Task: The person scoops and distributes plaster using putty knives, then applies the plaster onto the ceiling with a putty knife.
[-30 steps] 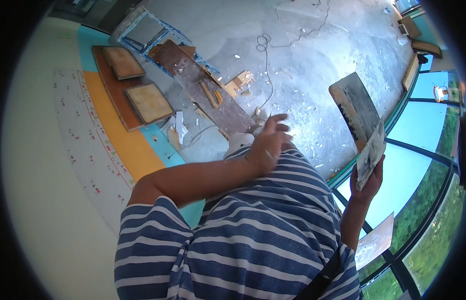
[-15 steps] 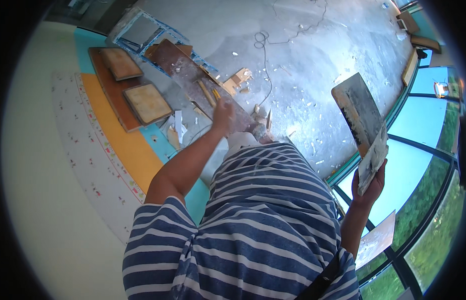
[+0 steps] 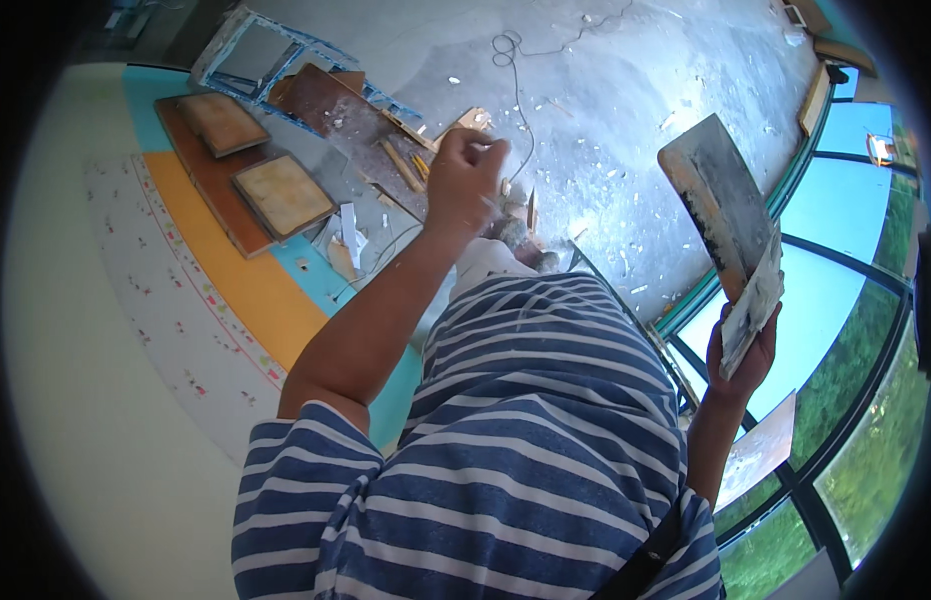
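My right hand [image 3: 748, 358] is closed at the right, in front of the windows. It grips a plastering trowel with a long grey rectangular blade [image 3: 728, 195], its edge caked with pale plaster. A flat piece coated in white plaster [image 3: 754, 300] lies across the trowel's lower end, in the same hand; its kind is hidden under the coating. My left hand [image 3: 464, 185] is raised in front of my body with its fingers curled, thumb and forefinger close together. Anything held in it is too small or hidden to make out.
A dusty brown plank bench [image 3: 351, 125] stands ahead with a wooden-handled tool [image 3: 403, 165] on it, beside a blue-stained ladder [image 3: 286, 65]. Brown boards [image 3: 284, 195] lie along the left wall. White scraps and a cable [image 3: 521, 90] lie on the floor.
My left hand has lifted up and a little to the right, away from the bench, with its fingers curled. My right hand keeps its grip on the trowel, nearly still.
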`<state>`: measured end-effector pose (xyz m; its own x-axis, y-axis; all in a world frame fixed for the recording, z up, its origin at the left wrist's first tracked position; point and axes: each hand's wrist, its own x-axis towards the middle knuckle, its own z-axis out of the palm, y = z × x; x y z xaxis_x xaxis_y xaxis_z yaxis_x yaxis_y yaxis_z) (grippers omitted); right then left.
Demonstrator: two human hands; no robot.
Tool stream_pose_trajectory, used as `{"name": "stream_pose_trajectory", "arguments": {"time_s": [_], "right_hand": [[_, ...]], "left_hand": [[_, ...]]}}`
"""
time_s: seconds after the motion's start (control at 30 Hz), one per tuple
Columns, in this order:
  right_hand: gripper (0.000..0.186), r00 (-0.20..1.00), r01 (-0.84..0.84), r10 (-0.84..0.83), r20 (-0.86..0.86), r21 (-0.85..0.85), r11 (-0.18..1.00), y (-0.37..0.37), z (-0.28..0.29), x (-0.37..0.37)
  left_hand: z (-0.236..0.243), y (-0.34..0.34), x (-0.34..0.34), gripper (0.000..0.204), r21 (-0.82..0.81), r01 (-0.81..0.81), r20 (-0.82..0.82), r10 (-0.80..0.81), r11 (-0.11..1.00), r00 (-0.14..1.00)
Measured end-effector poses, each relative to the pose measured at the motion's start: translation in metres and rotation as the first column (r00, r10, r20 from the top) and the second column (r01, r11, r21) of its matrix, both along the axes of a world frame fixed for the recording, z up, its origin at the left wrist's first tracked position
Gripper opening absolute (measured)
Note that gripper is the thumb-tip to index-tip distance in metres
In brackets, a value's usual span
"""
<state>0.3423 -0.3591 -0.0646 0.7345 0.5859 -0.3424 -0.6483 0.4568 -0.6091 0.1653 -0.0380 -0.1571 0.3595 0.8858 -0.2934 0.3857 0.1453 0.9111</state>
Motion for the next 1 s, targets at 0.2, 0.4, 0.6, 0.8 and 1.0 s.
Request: {"name": "stream_pose_trajectory", "arguments": {"time_s": [0.2,0.4,0.6,0.8,1.0], "right_hand": [[0.044,0.998,0.057,-0.059,0.029,0.054,0.997,-0.006,-0.002,-0.001],[0.046,0.996,0.054,-0.058,0.071,0.062,0.997,-0.02,-0.01,0.0],[0.047,0.991,0.098,-0.098,-0.092,-0.012,0.995,0.021,0.011,-0.004],[0.052,0.994,-0.045,0.054,-0.098,0.093,0.995,0.056,0.013,-0.002],[0.053,0.997,-0.059,0.063,-0.049,0.081,0.995,0.07,0.025,0.006]], "left_hand": [[0.075,-0.01,0.007,0.014,-0.067,0.312,0.203,-0.293,0.948,0.934],[0.082,0.014,0.01,0.018,0.097,0.335,0.133,-0.346,0.937,0.929],[0.08,-0.014,0.054,0.026,-0.088,0.554,0.269,-0.515,0.828,0.814],[0.096,-0.056,0.099,0.058,-0.356,0.649,0.658,-0.314,0.672,0.685],[0.091,-0.057,0.115,0.058,-0.534,0.459,0.613,-0.049,0.71,0.788]]}}
